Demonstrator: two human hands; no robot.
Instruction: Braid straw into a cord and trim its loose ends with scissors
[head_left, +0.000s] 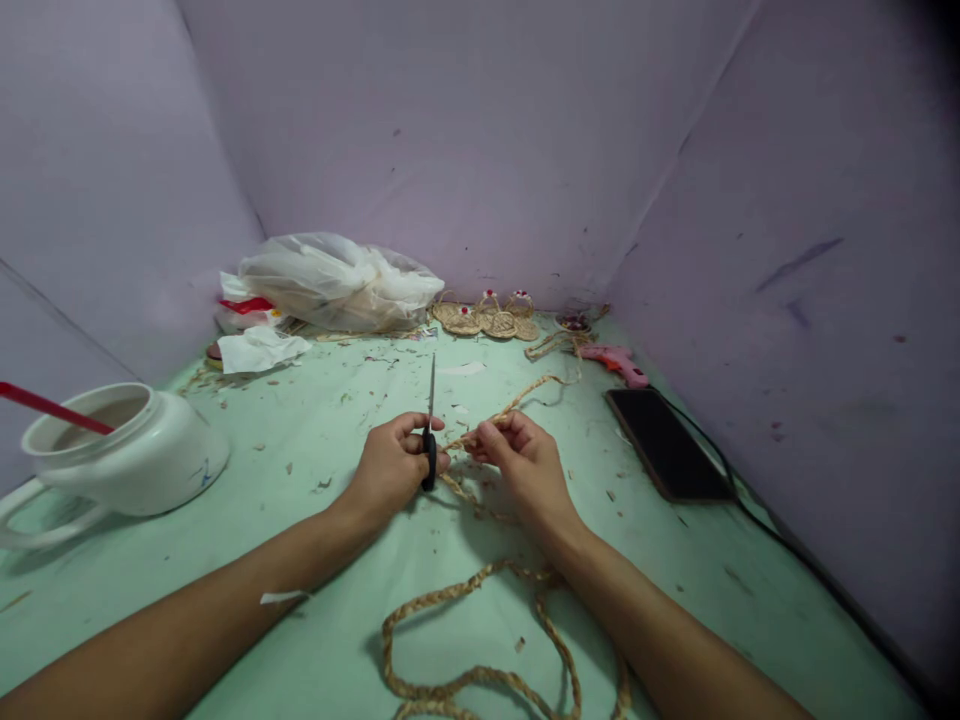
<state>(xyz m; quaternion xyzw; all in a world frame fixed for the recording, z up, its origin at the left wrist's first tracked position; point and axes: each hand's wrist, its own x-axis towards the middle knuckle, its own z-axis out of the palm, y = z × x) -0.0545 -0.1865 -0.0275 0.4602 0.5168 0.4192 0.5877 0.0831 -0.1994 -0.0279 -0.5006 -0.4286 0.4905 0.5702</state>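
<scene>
Black-handled scissors (430, 455) are gripped in my left hand (391, 462), their thin blades pointing away from me. My right hand (519, 458) pinches a braided straw cord (517, 400) between thumb and fingers. One thin end of the cord stretches off to the far right, and another part runs toward the fingers of my left hand. The rest of the braid (442, 600) lies in loose loops on the green surface between my forearms. Whether the left fingers also touch the cord, I cannot tell.
A white mug (161, 460) with a red stick stands at left. Along the back lie a plastic bag (337, 285), white tissue (259, 350) and woven straw pieces with red beads (495, 322). A pink glue gun (619, 362) and black phone (667, 445) lie at right; scraps litter the surface.
</scene>
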